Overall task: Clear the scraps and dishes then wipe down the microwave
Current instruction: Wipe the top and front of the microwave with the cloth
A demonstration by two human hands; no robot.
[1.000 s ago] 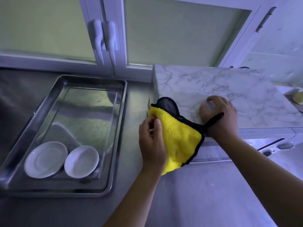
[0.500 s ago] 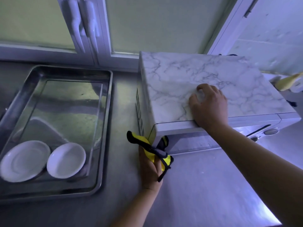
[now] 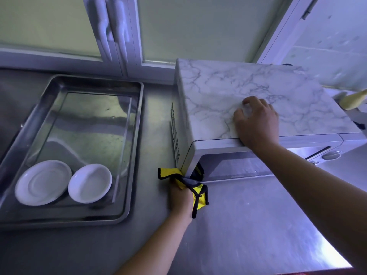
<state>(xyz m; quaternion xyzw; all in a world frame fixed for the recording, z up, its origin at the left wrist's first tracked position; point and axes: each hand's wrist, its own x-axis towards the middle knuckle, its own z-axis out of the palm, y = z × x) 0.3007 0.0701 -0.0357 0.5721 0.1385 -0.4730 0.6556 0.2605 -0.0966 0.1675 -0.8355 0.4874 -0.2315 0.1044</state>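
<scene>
A shiny metal tray [image 3: 139, 120] sits on the left of the counter [image 3: 248, 225]. A white plate [image 3: 43, 182] and a white bowl [image 3: 90, 183] lie side by side, touching, at its near end. A strip of counter runs between the tray's rim and the microwave [image 3: 218, 86]. The left hand [image 3: 181, 198] grips a yellow cloth [image 3: 199, 192] tight against the microwave's low front corner. The right hand [image 3: 257, 124] rests on the marble top near its front edge, fingers bent. I cannot tell if they hold something. Wide counter lies in front.
</scene>
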